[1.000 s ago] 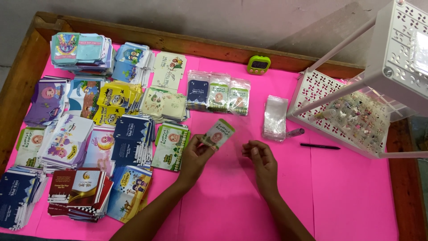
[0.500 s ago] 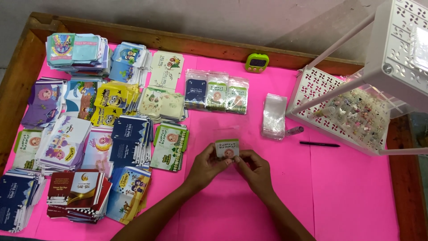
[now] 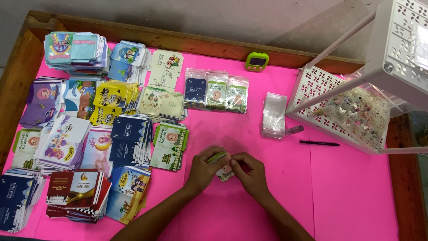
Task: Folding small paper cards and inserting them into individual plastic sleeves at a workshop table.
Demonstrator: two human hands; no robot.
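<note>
Head view: both hands meet near the centre of the pink table cover (image 3: 347, 196), at the near side. The left hand (image 3: 203, 168) and the right hand (image 3: 249, 172) pinch one small green-edged card (image 3: 223, 166) between narrow fingertips; a clear plastic sleeve (image 3: 227, 145) appears to lie around or over the card, though its edges are faint.

Step in hand, as judged: the card is being seated in the sleeve or the sleeve mouth is being closed. The next move calls for a firm two-sided pinch, card edges kept square to the sleeve, and light pressure so the thin film does not crease.

Far of the hands lie three bagged cards (image 3: 217, 93). A stack of empty sleeves (image 3: 273, 115) sits to the right, near a black pen (image 3: 319, 143) and a white perforated rack (image 3: 332, 96). Card piles (image 3: 89, 129) fill the left side.
</note>
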